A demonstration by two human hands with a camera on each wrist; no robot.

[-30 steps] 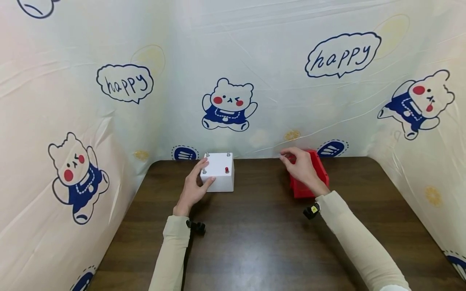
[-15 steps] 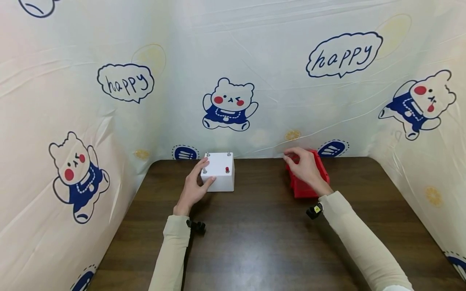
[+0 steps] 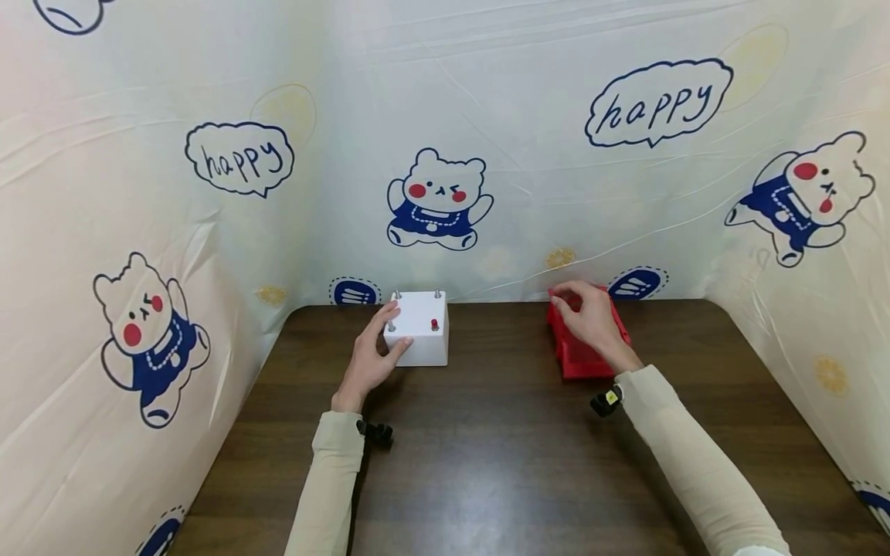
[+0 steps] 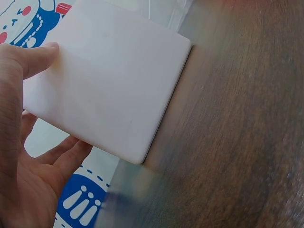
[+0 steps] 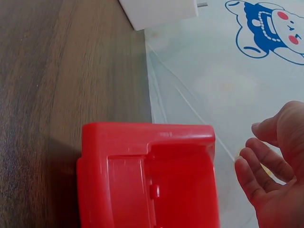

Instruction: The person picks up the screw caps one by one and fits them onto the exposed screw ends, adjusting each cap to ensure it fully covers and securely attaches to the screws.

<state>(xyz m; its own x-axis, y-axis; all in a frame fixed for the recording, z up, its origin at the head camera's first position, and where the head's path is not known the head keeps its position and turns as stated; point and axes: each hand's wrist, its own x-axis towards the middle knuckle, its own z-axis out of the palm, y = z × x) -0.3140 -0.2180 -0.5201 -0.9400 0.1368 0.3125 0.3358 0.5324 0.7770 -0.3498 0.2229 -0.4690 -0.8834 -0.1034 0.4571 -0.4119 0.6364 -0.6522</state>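
Note:
My left hand grips a white box at its left side. In the left wrist view the thumb presses the white face, with the other fingers along another side. Metal posts stand at the box's top corners; the near right one carries a red piece. My right hand hovers over a red open-fronted bin, its fingers loosely curled. In the right wrist view nothing shows between thumb and fingers, and the hand is apart from the bin's rim. The bin's contents are mostly hidden.
Both things stand near the back edge of a dark wooden table. A printed curtain hangs close behind and along both sides. Between the box and the bin lies a stretch of bare tabletop.
My right hand has moved a little to the right, from the bin's left edge to over the bin. The left hand and the white box have stayed put.

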